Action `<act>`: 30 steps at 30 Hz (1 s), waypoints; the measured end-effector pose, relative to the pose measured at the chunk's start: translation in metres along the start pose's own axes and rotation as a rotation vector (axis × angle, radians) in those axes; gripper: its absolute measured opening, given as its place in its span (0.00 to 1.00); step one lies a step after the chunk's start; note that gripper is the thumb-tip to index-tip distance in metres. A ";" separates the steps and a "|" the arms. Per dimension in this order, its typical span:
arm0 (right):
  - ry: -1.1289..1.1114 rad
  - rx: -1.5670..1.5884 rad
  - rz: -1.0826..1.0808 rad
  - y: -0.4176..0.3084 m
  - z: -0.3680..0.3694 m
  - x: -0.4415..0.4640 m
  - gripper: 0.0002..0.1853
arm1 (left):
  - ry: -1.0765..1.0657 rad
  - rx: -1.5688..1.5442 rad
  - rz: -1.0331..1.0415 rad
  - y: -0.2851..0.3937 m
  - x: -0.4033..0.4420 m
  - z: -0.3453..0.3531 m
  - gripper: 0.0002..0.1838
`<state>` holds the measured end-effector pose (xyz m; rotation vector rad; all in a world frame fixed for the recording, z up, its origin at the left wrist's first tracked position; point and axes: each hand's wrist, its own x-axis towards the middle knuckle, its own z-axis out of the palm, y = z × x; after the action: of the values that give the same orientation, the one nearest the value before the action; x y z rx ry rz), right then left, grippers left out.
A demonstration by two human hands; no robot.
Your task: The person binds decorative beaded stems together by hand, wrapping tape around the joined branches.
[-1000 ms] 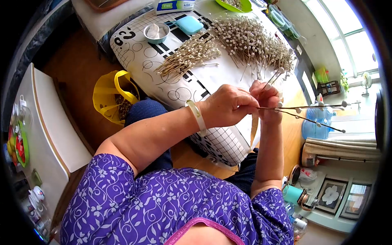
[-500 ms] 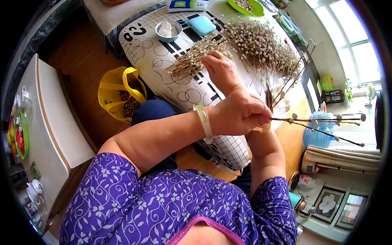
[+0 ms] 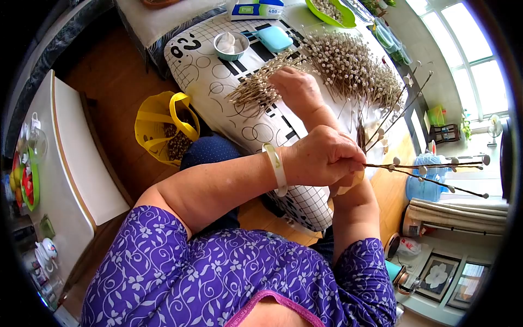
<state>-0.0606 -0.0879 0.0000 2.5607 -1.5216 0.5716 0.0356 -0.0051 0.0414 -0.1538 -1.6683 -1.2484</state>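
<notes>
My left hand [image 3: 321,158] is closed around thin brown pussy willow stems [image 3: 430,166], whose pale round buds point out to the right. More budded stems slant up to the right just beyond that hand. My right arm passes behind the left hand, and my right hand [image 3: 299,90] is over a small bundle of budded stems [image 3: 253,90] on the patterned cloth [image 3: 256,128]. Its fingertips are blurred, so whether they grip a stem is unclear. A bigger heap of budded stems [image 3: 351,65] lies to the right of this hand.
At the far side are a small bowl [image 3: 231,54] with white stuff, a light blue case [image 3: 274,39], a box [image 3: 255,10] and a green dish [image 3: 346,16] of buds. A yellow bag [image 3: 155,122] stands on the floor. A white table [image 3: 81,158] is at left.
My right hand's fingers have tipped a little over the small bundle. The stems in my left hand have barely moved. The whole view has shifted slightly.
</notes>
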 end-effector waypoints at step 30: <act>0.927 1.220 0.828 -0.006 -0.108 -0.221 0.20 | -0.194 0.238 -0.165 -0.056 -0.014 0.072 0.05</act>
<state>-0.1785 0.1271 0.0187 1.2120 -1.9592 2.9103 -0.0370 0.0309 -0.0030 0.0095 -2.0171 -1.1727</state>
